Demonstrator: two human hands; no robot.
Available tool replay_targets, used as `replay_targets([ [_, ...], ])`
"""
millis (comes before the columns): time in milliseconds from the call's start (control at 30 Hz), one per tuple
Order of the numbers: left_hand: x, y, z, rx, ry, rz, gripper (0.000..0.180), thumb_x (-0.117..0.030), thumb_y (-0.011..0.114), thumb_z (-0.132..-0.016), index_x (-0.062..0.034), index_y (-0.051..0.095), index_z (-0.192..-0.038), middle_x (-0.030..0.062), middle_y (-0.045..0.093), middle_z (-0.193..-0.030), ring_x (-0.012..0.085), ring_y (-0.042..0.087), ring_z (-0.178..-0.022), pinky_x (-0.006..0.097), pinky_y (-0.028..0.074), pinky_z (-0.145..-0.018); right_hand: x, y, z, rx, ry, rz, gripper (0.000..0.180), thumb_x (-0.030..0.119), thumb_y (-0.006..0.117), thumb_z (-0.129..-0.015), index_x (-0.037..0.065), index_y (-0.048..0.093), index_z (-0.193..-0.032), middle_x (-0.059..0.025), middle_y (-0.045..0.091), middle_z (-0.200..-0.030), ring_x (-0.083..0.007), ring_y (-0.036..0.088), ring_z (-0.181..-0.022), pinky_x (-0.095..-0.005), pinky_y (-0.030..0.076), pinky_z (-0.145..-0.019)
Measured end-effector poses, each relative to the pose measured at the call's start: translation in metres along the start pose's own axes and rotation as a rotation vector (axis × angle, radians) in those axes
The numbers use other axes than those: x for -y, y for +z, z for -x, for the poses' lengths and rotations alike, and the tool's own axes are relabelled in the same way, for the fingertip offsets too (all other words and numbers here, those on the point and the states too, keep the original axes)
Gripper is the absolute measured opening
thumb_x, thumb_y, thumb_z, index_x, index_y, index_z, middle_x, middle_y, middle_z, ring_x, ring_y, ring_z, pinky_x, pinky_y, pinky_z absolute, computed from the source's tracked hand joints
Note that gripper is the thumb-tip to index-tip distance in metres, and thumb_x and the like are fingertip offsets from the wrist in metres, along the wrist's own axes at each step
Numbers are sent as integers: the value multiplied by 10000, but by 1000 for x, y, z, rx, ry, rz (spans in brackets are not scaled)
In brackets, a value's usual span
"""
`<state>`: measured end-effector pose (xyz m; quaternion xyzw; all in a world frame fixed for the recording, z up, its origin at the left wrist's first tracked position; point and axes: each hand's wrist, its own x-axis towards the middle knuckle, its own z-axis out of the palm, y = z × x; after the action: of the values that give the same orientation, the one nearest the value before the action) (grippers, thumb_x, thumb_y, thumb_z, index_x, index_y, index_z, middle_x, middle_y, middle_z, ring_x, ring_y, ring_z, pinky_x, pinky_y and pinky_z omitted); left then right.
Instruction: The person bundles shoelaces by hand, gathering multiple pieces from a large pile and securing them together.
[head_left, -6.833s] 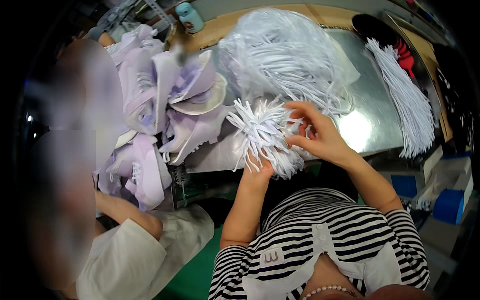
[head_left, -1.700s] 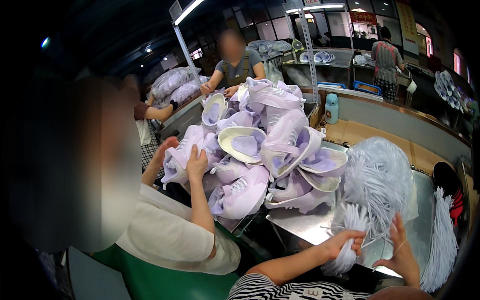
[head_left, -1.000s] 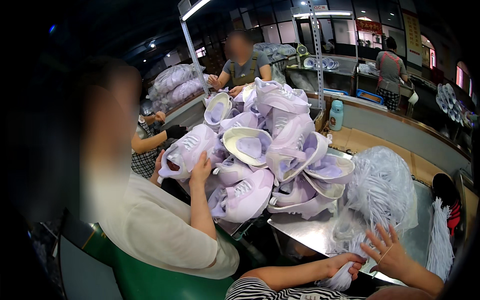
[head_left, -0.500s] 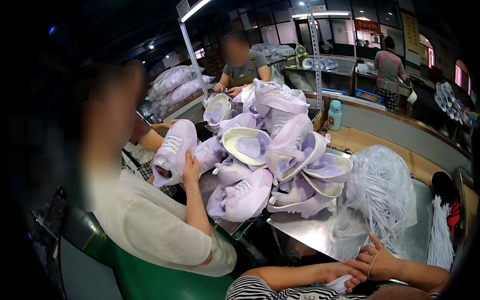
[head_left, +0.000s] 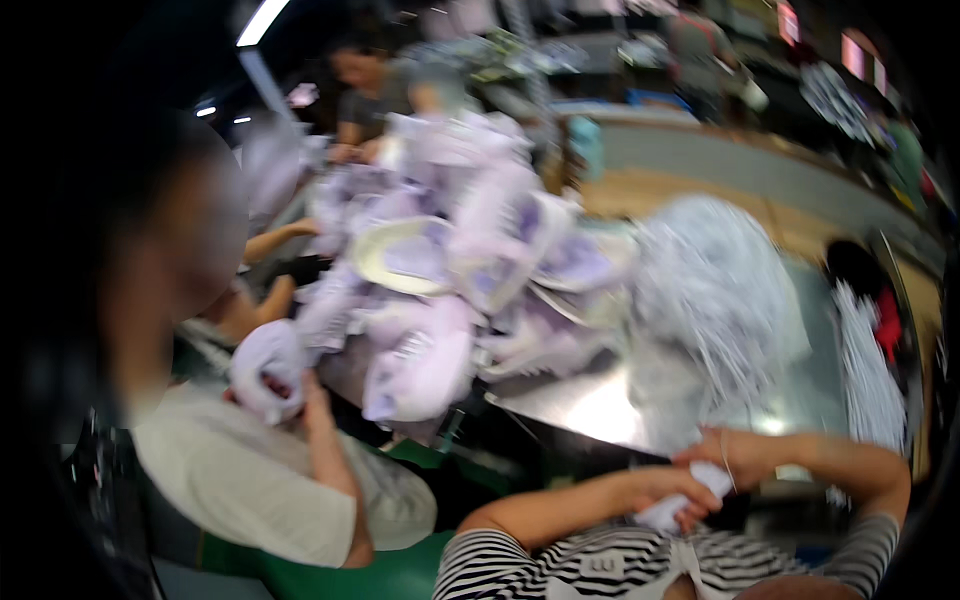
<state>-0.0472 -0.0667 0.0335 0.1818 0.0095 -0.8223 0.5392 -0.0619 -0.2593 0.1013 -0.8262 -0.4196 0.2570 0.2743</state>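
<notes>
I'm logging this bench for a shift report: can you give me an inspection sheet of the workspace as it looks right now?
Surface: shiny metal table, bare in a patch by its near edge; picture blurred by motion.
Job's things: small white bundle of laces held between both hands, close to the striped shirt.
Clutter: heap of pale lilac shoes; big fluffy mound of white laces; a straight row of white laces at the right.
Hands: left hand and right hand both closed on the bundle.
Cables: nothing seen.
Surroundings: a seated person in a light top holds one lilac shoe; more people at benches behind.
</notes>
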Motion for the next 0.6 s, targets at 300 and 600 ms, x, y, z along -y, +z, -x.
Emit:
replay_targets([
  [300,-20,18,33,-36,230,-133,164,-90,675,-860,-49,516,-856,26,480,-604,105,429,-468,320,448,-585,10,-30,-11,-225,116,308,301,65,660,-718,80,616,-1016,-103,658,-835,-311,652,-823,-462,427,-1045],
  [600,-28,20,41,-158,328,-394,280,-104,681,-847,-27,497,-1043,70,550,-727,135,520,-604,326,479,-672,17,-31,-3,-196,284,352,265,101,698,-692,45,589,-928,-125,636,-736,-323,648,-714,-453,480,-590],
])
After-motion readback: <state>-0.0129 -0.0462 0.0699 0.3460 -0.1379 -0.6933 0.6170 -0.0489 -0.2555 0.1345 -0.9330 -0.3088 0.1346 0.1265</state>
